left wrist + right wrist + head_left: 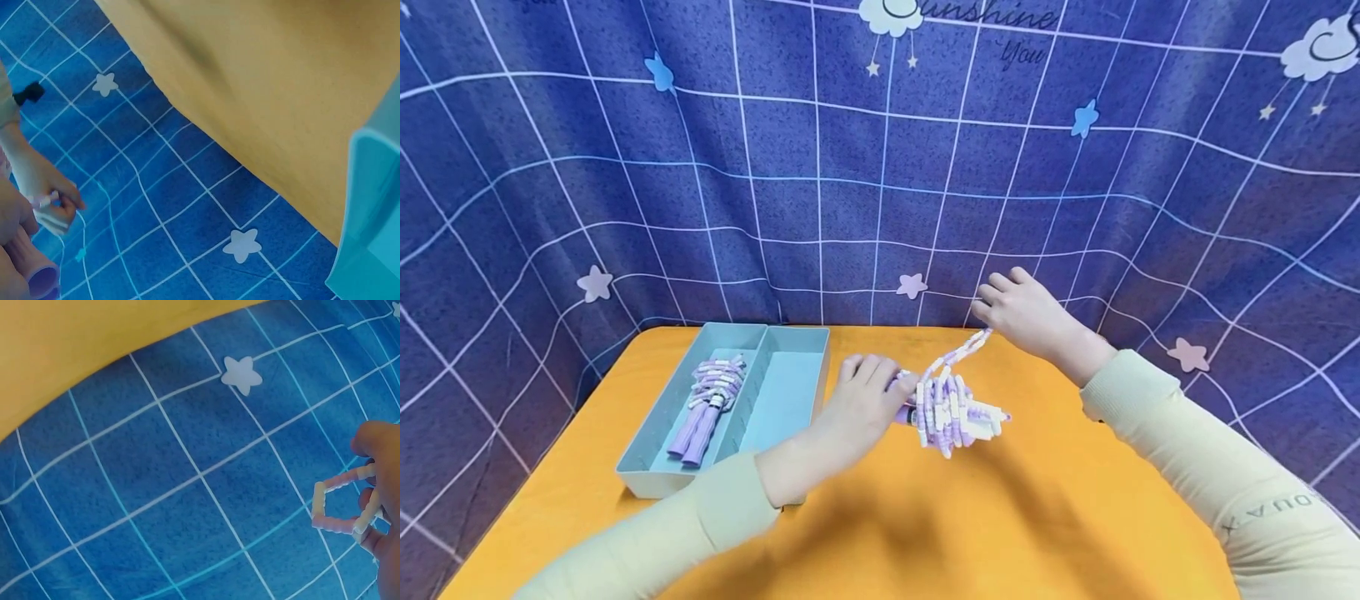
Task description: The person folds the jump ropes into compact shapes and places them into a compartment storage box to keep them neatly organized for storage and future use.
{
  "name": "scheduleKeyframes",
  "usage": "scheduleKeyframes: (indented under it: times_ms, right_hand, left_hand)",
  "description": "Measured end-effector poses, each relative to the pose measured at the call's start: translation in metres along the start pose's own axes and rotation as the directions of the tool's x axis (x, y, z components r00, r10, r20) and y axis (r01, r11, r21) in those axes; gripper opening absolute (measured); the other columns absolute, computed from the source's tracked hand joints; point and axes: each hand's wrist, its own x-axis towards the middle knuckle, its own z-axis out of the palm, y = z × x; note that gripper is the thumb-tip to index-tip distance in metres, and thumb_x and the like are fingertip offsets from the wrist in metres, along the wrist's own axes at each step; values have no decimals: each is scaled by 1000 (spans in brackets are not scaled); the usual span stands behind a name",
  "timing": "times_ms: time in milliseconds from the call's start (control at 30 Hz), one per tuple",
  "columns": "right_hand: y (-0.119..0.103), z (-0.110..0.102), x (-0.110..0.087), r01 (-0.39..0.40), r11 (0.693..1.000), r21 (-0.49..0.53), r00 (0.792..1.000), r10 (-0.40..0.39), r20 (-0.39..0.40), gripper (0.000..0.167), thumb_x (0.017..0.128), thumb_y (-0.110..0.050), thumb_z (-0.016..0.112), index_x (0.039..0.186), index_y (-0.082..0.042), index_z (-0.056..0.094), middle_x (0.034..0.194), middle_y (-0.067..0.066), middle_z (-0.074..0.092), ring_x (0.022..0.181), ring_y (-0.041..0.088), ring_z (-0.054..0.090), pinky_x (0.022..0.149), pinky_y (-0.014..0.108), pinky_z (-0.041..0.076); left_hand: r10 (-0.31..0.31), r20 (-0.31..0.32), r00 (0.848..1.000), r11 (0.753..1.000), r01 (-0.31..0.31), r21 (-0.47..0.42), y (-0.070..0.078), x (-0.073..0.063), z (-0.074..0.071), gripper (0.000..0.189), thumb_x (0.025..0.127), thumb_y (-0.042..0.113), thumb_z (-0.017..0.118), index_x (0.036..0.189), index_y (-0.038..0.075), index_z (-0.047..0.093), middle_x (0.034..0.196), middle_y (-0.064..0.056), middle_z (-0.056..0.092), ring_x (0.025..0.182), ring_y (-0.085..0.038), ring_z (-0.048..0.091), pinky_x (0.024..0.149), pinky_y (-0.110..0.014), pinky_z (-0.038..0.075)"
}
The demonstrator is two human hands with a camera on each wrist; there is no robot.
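Observation:
My left hand (867, 398) grips the purple handles (39, 278) of a beaded jump rope (946, 410) over the orange table. White and lilac beads are wound in a thick bundle beside that hand, with a pale end sticking out to the right. Up and to the right, my right hand (1026, 312) pinches a doubled strand of the rope, pulled out from the bundle. In the right wrist view a small loop of the beaded strand (337, 525) hangs from the fingers of this hand.
A light blue two-compartment tray (820, 400) stands on the table (1075, 517) at the left. Its left compartment holds another bundled jump rope (703, 417) with purple handles. A dark blue grid-patterned curtain (850, 208) hangs behind the table.

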Motion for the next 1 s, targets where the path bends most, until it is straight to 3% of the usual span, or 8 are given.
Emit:
scheduleKeyframes:
  times_ms: [133,300,467,633,833,1000]
  right_hand:
    - [-8,6,-5,4,1000,14,1000,-4,-12,10,83,-15,60,88,-9,64,83,4,61,77,24,50,66,36,34]
    - [-21,18,-10,13,998,61,998,-10,-56,12,84,-19,58,88,-7,60,81,4,61,77,24,52,66,37,36]
    - [-35,26,-15,5,996,91,997,2,-77,20,80,-28,60,79,-7,59,74,4,58,74,25,51,65,37,36]
    - [-54,27,-19,-3,996,88,999,7,-49,22,81,-29,64,79,-8,59,74,3,60,72,23,52,64,36,35]
    - [-78,21,-16,-37,995,95,998,42,-51,22,78,-28,66,74,-9,55,66,0,57,66,21,49,62,34,35]
    - [-94,10,-12,-45,995,83,997,51,-63,24,73,-29,69,71,-11,54,63,-1,53,65,20,48,61,32,32]
  left_hand:
    - [-76,-39,996,997,76,-6,-5,3,-2,20,88,10,50,108,11,45,90,-4,49,83,-23,47,78,-40,34]
    - [-138,-78,987,990,137,-17,-14,6,-1,26,84,4,57,108,7,47,88,-6,50,82,-26,47,76,-42,34]
    - [-197,-74,978,980,197,-3,-23,7,0,37,79,8,66,110,5,47,87,-9,49,82,-28,46,73,-43,32]
    - [-247,-81,966,967,251,42,-30,9,1,46,71,-4,63,113,3,45,86,-10,48,79,-29,44,74,-44,32]
    - [-276,-106,955,949,288,128,-35,7,8,23,88,2,46,111,3,48,82,-11,47,75,-30,43,69,-43,32]
    - [-334,-72,940,910,342,235,-39,4,12,23,94,7,35,112,4,49,82,-12,47,76,-29,43,70,-42,32]
